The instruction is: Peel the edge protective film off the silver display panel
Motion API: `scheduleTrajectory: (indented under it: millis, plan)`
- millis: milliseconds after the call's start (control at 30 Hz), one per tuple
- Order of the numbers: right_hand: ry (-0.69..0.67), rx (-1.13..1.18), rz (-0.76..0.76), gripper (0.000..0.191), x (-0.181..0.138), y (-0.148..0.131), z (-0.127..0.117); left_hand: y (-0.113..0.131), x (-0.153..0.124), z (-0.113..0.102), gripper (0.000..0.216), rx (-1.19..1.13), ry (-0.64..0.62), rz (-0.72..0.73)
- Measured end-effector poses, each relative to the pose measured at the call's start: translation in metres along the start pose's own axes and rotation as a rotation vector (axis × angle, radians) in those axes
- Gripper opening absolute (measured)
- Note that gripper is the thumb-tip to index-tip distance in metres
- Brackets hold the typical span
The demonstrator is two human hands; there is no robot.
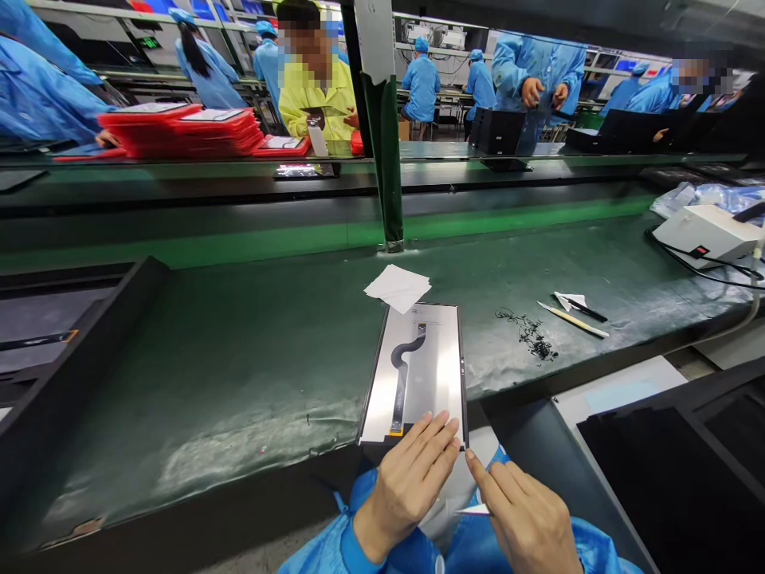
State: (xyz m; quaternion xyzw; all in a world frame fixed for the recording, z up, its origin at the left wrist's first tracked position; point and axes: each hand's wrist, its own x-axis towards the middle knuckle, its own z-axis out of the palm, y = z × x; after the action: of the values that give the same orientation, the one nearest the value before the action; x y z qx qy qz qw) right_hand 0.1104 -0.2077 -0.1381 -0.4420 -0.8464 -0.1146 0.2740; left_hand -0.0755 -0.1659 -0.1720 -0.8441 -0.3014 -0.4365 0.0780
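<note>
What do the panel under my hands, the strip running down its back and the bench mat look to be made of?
Panel: likely thin sheet metal, its back a silvery satin grey with soft glare and dark edges. Strip: probably a flexible printed cable, matte black, bending in an S, with a yellowish tab at the end. Bench mat: rubbery dark green sheet, scuffed pale in patches. Left hand rests on the panel's near edge; right hand pinches its corner.

panel (418,371) on bench (239,351) | paper sheets (399,286) behind it | tweezers (572,318) to its right

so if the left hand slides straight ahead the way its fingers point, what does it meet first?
The left hand already rests on the flat silvery display panel; straight on, probably the panel's black curved flex cable, though depth is unclear.
</note>
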Motion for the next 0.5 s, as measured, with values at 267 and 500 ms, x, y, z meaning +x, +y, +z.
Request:
scheduleTrajectory:
  millis: [267,500]
  plan:
    - [-0.039,-0.045,-0.008,0.043,0.0018,-0.0019,-0.0021,-0.0029,0.0032,-0.0008,0.017,0.005,-0.009,0.034]
    - [0.003,-0.053,0.024,0.046,0.004,-0.0029,-0.0008,-0.0037,0.0027,0.0016,0.013,-0.003,0.03,0.02]
